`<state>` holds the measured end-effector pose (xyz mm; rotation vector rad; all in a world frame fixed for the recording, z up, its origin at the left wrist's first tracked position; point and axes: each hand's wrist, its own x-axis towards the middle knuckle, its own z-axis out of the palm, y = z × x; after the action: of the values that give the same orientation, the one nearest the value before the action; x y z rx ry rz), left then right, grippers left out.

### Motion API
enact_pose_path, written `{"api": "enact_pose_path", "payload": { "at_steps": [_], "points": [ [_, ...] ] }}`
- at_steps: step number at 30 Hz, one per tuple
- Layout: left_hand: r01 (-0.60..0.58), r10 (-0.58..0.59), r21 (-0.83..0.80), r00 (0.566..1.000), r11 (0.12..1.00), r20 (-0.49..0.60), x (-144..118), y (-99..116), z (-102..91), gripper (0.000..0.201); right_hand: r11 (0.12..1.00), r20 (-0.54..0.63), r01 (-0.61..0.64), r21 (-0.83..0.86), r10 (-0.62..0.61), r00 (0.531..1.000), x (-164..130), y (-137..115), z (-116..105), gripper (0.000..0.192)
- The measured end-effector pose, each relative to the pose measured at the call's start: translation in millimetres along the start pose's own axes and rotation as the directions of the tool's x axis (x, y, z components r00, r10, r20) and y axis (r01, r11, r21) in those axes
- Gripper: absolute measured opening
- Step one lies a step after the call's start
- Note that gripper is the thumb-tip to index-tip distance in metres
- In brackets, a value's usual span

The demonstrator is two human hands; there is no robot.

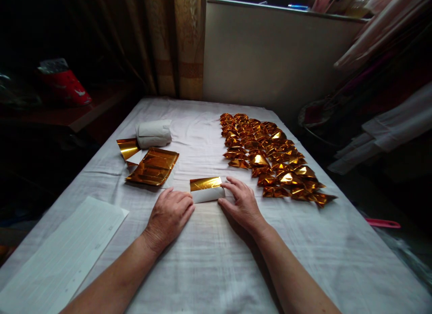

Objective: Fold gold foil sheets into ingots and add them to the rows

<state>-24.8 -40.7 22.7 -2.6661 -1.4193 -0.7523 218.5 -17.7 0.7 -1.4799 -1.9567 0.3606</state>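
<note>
Fingers (232, 184) of our both hands press half-folded gold sheet (206, 189) flat; folded pieces (270, 156) fill many rows, unfolded foil stack (153, 166) remains for us.

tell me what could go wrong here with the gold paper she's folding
The half-folded gold sheet is pinned only at its ends by the left hand and right hand, so it might spring open. The right hand sits close to the folded gold pieces; a sweep could scatter those rows.
</note>
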Motion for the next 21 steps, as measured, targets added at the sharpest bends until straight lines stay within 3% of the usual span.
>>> {"api": "enact_pose_path", "payload": {
  "at_steps": [11,18,21],
  "points": [
    [0.013,-0.012,0.028,1.0,1.0,-0.029,-4,-1,5.4,0.007,0.988,-0.03,0.07,0.134,-0.066,0.997,2,0,-1,0.004],
    [0.133,-0.137,-0.041,0.982,0.99,-0.128,-7,-7,9.0,0.054,0.966,-0.063,0.221,0.136,-0.215,0.975,3,-6,-10,0.002],
    [0.128,-0.139,-0.074,0.977,0.989,-0.164,-6,-10,8.5,0.061,0.965,-0.121,0.22,0.14,-0.204,0.971,3,-8,-11,0.013]
  ]
}}
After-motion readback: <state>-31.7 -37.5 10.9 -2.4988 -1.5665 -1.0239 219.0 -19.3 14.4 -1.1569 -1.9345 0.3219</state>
